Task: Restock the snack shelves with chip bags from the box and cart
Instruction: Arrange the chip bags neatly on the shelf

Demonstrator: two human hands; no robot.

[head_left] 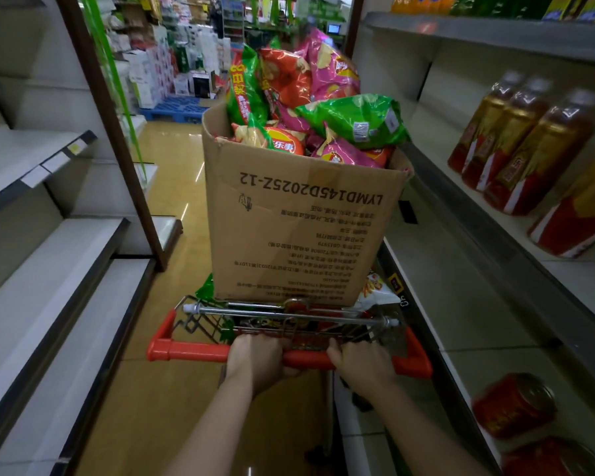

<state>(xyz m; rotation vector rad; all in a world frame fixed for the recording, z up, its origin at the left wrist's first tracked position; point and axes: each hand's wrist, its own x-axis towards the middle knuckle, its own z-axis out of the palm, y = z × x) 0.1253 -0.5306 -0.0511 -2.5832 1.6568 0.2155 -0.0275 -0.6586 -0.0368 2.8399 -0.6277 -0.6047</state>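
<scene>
A tall cardboard box point(299, 231) stands on a wire shopping cart point(200, 324) in the aisle ahead of me. Green, pink and orange chip bags point(354, 120) are heaped above the box's open top. More bags lie in the cart basket under the box, mostly hidden. My left hand point(258, 357) and my right hand point(361, 364) both grip the cart's red handle bar point(189, 352), side by side near its middle.
Bare grey shelves point(49, 266) line the left side of the aisle. On the right, shelves point(478, 269) carry bottled tea point(526, 149) and red cans point(514, 403). The tan floor runs ahead to stacked goods and a blue pallet point(172, 109).
</scene>
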